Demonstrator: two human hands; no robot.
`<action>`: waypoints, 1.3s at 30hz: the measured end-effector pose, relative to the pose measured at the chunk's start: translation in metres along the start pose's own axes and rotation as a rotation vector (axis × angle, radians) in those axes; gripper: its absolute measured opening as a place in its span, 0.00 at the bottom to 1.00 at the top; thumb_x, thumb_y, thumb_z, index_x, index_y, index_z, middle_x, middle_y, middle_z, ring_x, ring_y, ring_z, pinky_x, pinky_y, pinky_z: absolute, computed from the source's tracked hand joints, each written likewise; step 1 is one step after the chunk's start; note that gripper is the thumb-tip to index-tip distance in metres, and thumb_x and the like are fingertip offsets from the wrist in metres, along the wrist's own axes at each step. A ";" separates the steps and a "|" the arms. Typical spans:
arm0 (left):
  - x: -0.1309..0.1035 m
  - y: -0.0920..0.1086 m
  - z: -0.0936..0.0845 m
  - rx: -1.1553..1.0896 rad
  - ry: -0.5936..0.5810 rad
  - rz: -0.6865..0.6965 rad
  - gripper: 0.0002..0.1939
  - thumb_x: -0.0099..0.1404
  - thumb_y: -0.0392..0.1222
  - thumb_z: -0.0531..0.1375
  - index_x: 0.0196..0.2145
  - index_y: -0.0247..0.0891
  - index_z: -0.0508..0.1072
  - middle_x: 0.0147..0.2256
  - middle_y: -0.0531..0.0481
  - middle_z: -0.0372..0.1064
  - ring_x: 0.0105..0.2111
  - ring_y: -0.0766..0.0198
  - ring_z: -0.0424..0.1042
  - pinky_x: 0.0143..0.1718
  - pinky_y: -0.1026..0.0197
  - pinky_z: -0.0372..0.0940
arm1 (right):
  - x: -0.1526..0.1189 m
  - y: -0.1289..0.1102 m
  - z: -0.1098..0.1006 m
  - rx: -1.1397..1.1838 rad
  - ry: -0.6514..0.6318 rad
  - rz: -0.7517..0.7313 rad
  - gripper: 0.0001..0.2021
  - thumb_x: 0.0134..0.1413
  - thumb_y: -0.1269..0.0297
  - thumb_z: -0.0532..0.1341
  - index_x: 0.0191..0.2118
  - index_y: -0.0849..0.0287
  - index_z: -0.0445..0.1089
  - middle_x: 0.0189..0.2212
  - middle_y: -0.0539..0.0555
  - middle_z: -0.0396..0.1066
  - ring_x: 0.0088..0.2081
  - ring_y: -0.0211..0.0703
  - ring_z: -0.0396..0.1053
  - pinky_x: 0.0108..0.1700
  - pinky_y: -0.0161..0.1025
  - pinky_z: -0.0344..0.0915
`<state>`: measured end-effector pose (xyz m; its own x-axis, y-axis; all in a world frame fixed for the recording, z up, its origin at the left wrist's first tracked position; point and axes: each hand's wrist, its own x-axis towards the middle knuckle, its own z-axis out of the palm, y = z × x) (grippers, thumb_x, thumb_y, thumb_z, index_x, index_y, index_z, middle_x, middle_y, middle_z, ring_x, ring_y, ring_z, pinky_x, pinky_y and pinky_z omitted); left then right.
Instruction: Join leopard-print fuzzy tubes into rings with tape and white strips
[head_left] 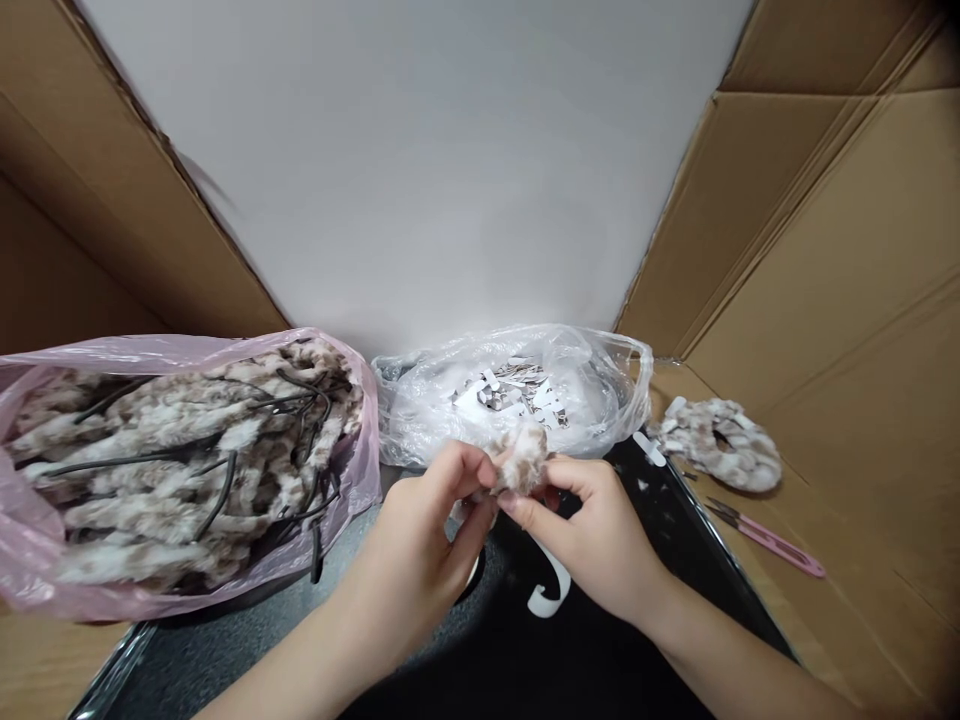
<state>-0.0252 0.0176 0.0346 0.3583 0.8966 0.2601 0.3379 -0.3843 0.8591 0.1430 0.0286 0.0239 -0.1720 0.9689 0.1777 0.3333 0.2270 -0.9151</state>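
One mottled white-and-brown plush fur piece (523,458), bunched, is held above the glossy black surface (600,660), pinched between the fingers of left hand (424,535) and right hand (600,530). One curved white plastic hook (551,598) is seen nearer. Left: one pink film bag (139,603), many fur strips (142,520), several dark cords (225,492). Far centre: one clear bag (409,430), many white tags (517,405). Right: one fur ring (750,450), one pink-handled cutter (780,545).
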 end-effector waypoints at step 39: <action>-0.005 -0.002 0.010 0.198 -0.089 0.287 0.10 0.66 0.27 0.53 0.35 0.41 0.61 0.34 0.53 0.69 0.30 0.71 0.68 0.30 0.71 0.62 | 0.036 0.046 -0.036 0.655 -0.969 0.545 0.14 0.54 0.52 0.63 0.33 0.58 0.66 0.19 0.44 0.64 0.21 0.35 0.66 0.28 0.33 0.61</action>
<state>-0.0194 0.0124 0.0271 0.5344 0.7268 0.4314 0.3717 -0.6605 0.6523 0.1852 0.0773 0.0011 -0.8492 0.3921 -0.3537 0.1055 -0.5303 -0.8412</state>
